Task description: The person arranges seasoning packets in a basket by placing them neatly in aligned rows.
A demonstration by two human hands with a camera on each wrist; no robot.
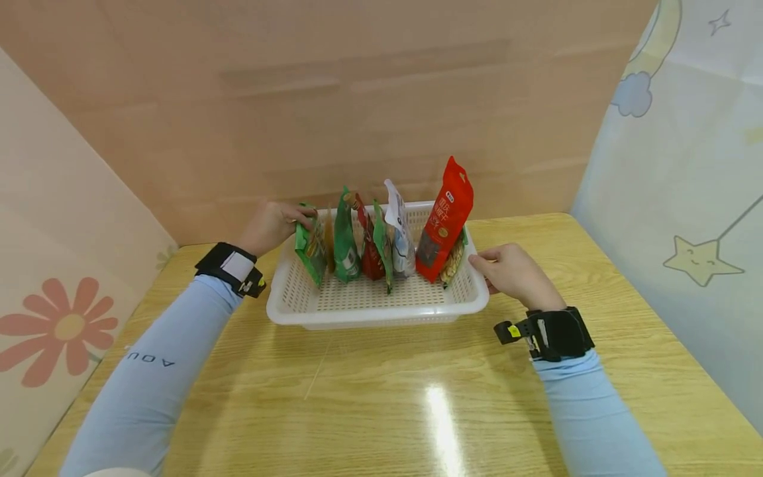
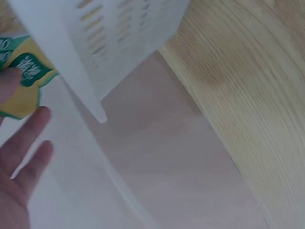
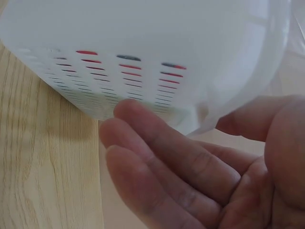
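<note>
A white plastic basket (image 1: 381, 313) stands on the table with several upright snack bags in it. At its left end my left hand (image 1: 271, 225) pinches the top of a green snack bag (image 1: 311, 252); the left wrist view shows that bag's green and yellow corner (image 2: 29, 71) under the thumb. My right hand (image 1: 514, 270) holds the basket's right rim, thumb on the edge. In the right wrist view its fingers (image 3: 167, 157) lie under the rim along the slotted side wall (image 3: 143, 28).
A tall red bag (image 1: 444, 222) leans at the basket's right end, beside a small nut-patterned bag (image 1: 454, 260). Between the ends stand a green bag (image 1: 344, 242), a dark red bag (image 1: 371, 248) and a white bag (image 1: 401, 232). The wooden table (image 1: 381, 397) meets a brown backdrop (image 1: 369, 119).
</note>
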